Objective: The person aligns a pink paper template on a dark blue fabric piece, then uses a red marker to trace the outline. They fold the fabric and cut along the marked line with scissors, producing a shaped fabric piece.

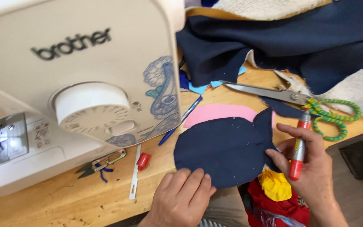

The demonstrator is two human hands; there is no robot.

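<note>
Left hand (pixel 181 197), fingers curled, pressing near edge of rounded navy-blue fabric cutout (pixel 223 151) flat on wooden table (pixel 64 201). Right hand (pixel 311 168) pinching cutout's right edge, gripping red marker pen (pixel 298 147). Beneath: pink paper pattern (pixel 219 112). Beyond: scissors with green-wrapped handles (pixel 299 101); cream sewing machine (pixel 64 84) at left.

We have a single head-worn view, looking steeply down and close onto the wooden desk (pixel 64 201), the sewing machine (pixel 76 84) filling our upper left.
</note>
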